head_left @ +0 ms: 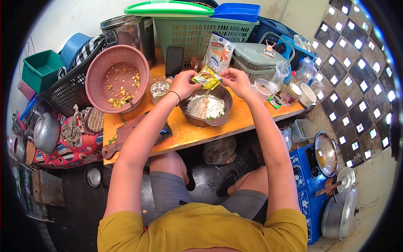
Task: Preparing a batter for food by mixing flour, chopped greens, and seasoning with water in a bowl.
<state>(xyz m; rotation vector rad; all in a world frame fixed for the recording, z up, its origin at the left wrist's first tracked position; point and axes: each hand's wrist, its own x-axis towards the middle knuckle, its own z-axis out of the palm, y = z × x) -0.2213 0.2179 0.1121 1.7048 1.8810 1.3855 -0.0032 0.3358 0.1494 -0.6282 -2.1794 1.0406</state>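
A small yellow sachet [207,78] is tipped over a dark brown bowl [208,122] on the wooden table. My left hand [186,83] pinches the sachet at its left side. On its other side, the closed fingers of my right hand [236,82] grip the right end. White flour [197,107] fills much of the bowl, with a brownish streak of powder across it and green bits at its edge. Close to my left wrist stands a round container of pale contents [160,88].
A pink colander [117,49] with chopped yellow and green pieces stands left, beside a wooden cutting board [126,133]. Behind the bowl are an upright phone [174,61], a white pouch [218,51] and a green basket [180,35]. A blue stove [304,185] with a pan sits lower right.
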